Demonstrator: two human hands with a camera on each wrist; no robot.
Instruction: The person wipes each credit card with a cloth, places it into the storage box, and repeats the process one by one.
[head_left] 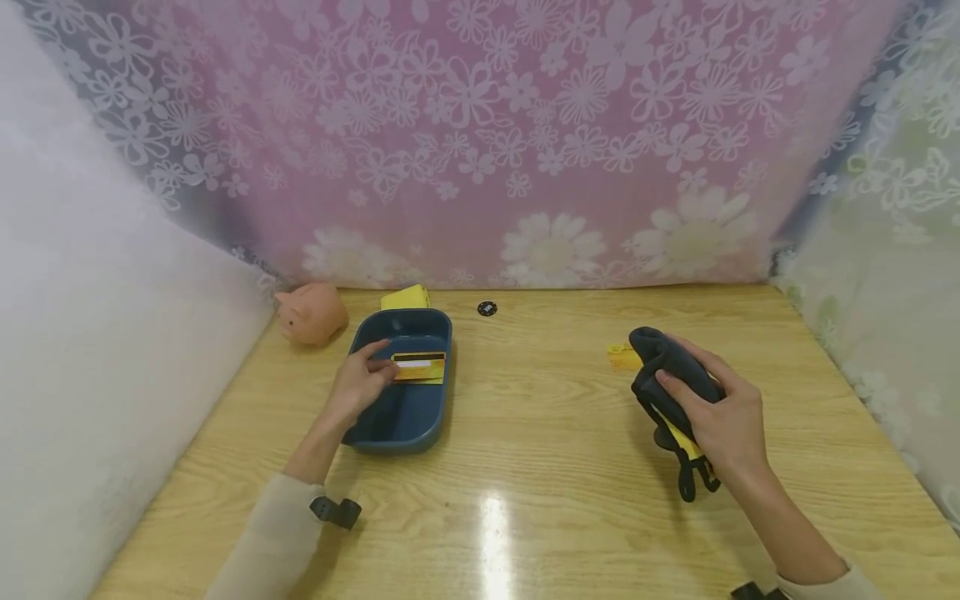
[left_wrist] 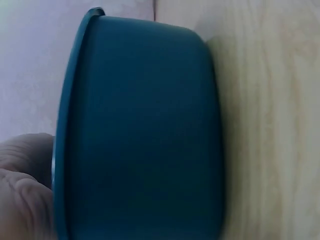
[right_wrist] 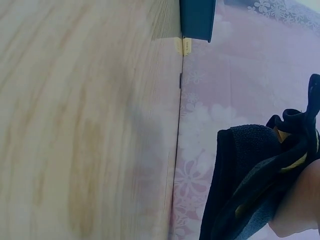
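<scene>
My left hand (head_left: 358, 387) reaches over the left rim of a dark blue plastic bin (head_left: 397, 446), index finger and thumb apart. Its fingertips are at the left edge of a yellow-orange card (head_left: 420, 372) with a black stripe, which overlaps another yellow card. The left wrist view shows the bin's outer wall (left_wrist: 145, 125), which hides the fingertips. Over the table's right side, my right hand (head_left: 731, 421) grips a dark, soft cloth pouch (head_left: 667, 367) with dangling cord loops. Something yellow shows along the pouch. Behind it lies a yellow-orange card (head_left: 622, 357), partly covered.
An orange piggy bank (head_left: 311, 315) stands left of the bin. A yellow block-like object (head_left: 405, 297) sits behind the bin, and a black round chip (head_left: 487, 308) lies near the table's back edge. Floral cloth (head_left: 525, 167) hangs behind the wooden table (head_left: 540, 417).
</scene>
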